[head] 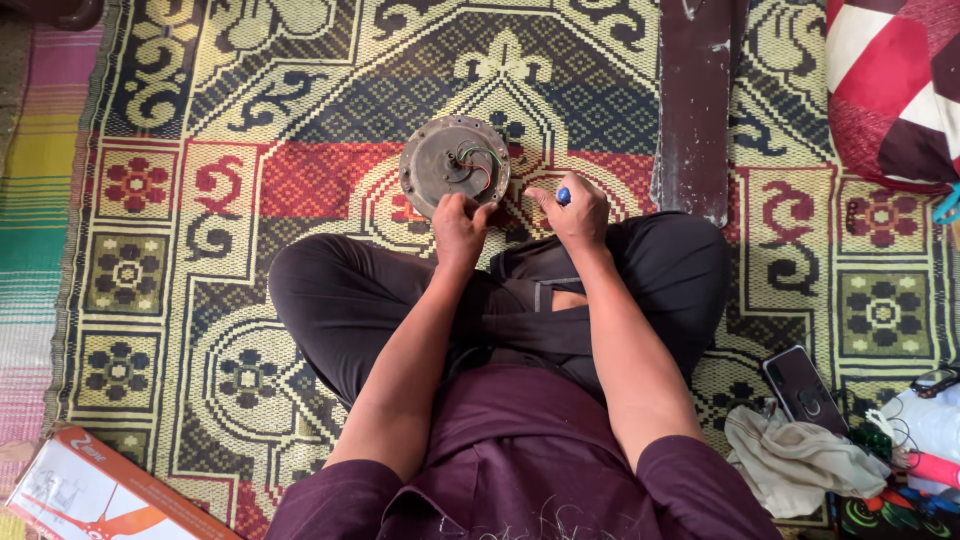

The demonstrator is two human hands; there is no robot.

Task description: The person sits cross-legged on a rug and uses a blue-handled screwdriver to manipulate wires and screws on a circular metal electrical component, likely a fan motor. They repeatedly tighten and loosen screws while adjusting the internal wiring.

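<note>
Left hand (458, 222) grips the near rim of the motor (455, 165), steadying it flat on the mat (300, 120) before my crossed legs. Right hand (575, 212) is clenched around a blue-capped screwdriver (563, 196), tip toward the motor's edge. Fan blade (693, 100) lies aside, clear.

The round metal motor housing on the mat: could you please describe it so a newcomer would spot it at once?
On the patterned woven mat, look just beyond the seated person's knees. The left hand steadies a round motor housing: dull brown metal, with red and green wires at its centre.

Motor housing (455, 165) left of blade (693, 105)
</note>
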